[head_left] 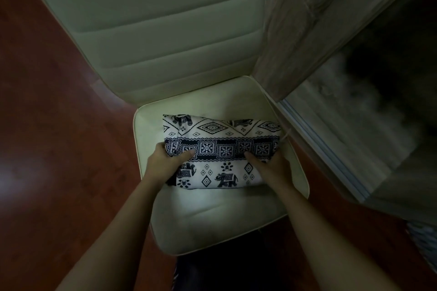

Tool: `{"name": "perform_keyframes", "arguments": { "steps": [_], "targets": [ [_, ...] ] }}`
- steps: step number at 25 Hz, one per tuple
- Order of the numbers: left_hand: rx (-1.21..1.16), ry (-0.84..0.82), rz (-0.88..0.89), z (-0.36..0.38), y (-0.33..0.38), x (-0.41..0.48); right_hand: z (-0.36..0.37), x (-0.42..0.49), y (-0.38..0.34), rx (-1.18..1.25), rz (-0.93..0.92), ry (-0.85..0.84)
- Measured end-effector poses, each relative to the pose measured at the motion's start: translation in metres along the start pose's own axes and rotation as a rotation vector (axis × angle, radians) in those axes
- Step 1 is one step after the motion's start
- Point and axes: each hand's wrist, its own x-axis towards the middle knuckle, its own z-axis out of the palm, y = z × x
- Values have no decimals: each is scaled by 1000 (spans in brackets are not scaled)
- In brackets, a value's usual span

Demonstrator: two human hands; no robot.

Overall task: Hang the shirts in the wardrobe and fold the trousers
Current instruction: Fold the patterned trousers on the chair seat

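Folding step in hand: patterned trousers (220, 149) lie as a folded bundle on the chair seat (212, 220), frame centre. L hand (165, 163) grips the bundle's left edge, thumb on top, fingers tucked under; R hand (272, 165) same at right edge. Wardrobe (295, 30) at frame right, interior too dark to read. Judgement: fold approx. done. Next move prob. needs a level two-hand lift so layers don't slip.

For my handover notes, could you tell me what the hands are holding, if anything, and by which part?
The folded elephant-print trousers: left hand grips the left end, right hand the right end, thumbs on top.
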Motion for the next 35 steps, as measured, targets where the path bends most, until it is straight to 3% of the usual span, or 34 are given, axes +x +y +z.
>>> {"name": "perform_keyframes", "arguments": {
  "steps": [3, 8, 13, 20, 25, 35],
  "targets": [
    [34, 36, 58, 4, 5, -3, 7, -5, -1, 9, -99, 21],
    [159, 296, 426, -1, 72, -49, -25, -36, -51, 12, -361, 300],
    [144, 351, 710, -40, 209, -136, -138, -105, -157, 10, -538, 632],
    [-11, 394, 1204, -110, 439, -331, -351, -265, -323, 104, -760, 1079],
    [-217, 292, 1533, -117, 555, -468, -489, -377, -376, 125, -903, 1361],
    [-434, 35, 1897, -13, 697, -664, -708, -508, -349, -112, -913, 1858]
  ]
}}
